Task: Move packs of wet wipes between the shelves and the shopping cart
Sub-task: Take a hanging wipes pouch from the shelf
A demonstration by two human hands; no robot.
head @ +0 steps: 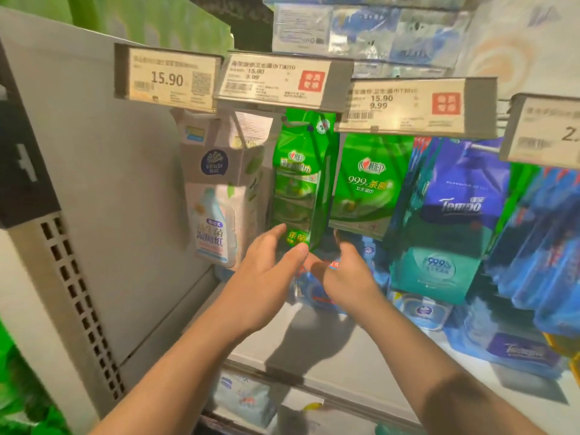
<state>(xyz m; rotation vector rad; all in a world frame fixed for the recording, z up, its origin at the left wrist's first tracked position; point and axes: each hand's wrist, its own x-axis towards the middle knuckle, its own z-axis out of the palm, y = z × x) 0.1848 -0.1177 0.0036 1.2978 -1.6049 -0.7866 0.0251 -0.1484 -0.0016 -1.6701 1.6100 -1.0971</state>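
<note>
My left hand [270, 265] fingers pinch the hanging green wet-wipes pack [296, 180] at 12 o'clock, right hand [342, 274] fingers loosely curled beside; tugging may snag its peg hole.

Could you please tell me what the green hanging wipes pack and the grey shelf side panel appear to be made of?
Green hanging wipes pack: seemingly glossy flexible plastic film, given its sheen and creases. Grey shelf side panel: probably matt painted sheet metal, given its punched slots.
</note>
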